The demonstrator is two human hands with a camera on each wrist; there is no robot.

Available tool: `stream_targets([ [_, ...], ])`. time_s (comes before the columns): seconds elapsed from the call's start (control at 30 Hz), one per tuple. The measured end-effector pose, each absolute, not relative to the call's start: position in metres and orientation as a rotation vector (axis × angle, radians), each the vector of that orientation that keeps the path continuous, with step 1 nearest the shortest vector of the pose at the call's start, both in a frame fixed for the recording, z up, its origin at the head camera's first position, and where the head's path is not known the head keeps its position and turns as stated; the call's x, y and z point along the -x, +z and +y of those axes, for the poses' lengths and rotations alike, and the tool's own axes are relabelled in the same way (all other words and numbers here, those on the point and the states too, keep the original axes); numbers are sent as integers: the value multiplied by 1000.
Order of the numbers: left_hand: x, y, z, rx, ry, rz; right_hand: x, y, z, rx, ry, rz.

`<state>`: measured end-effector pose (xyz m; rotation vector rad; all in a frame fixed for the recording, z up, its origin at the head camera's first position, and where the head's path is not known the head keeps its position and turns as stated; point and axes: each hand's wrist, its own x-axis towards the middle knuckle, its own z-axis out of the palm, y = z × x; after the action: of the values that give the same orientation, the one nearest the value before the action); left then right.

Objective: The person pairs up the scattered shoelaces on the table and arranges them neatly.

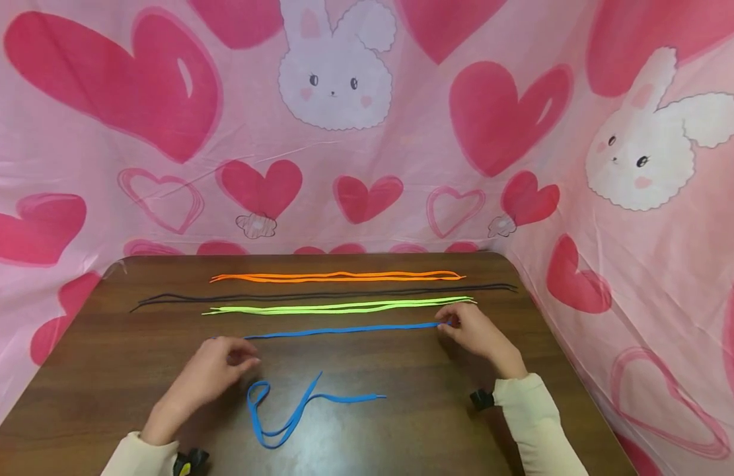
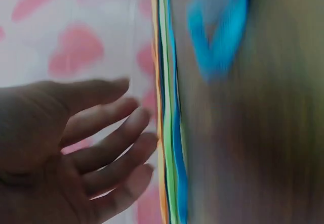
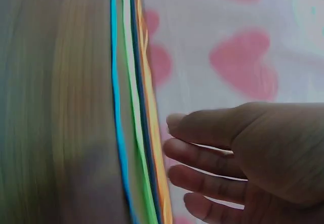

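Observation:
A blue shoelace (image 1: 343, 330) lies stretched almost straight across the table. By its left end is my left hand (image 1: 215, 371), fingers loosely bent and the thumb apart from them; the left wrist view shows nothing in that hand (image 2: 96, 148). My right hand (image 1: 476, 334) is at the lace's other end, its fingertips over or beside the tip; whether they touch it I cannot tell. Nothing shows between its relaxed fingers in the right wrist view. Nearer to me, a second blue shoelace (image 1: 288, 423) lies in a loose loop, one tip pointing right.
Beyond the straight blue lace lie green laces (image 1: 337, 307), then black laces (image 1: 319, 295) and orange laces (image 1: 343, 277), roughly parallel. The brown table (image 1: 426, 430) meets a pink cloth (image 1: 420, 125) with hearts and rabbits at the back and right.

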<state>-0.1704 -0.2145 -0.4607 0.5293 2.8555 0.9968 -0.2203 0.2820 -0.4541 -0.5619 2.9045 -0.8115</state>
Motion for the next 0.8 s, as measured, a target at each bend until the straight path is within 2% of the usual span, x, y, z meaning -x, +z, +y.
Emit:
stream_targets([
  [0.13,161,-458,-178,-839,960,2579,216,-445,239,699,-800,2761],
  [0.27,155,-454,-147,-970,897,2439,216,-433,199,808,-737,2633],
  [0.5,160,-435,-114,-915,666,2582,209,-433,135,906,-620,2469],
  [0.8,159,-410,-109,-653,679,2670,173,-460,79,894,-403,2464],
])
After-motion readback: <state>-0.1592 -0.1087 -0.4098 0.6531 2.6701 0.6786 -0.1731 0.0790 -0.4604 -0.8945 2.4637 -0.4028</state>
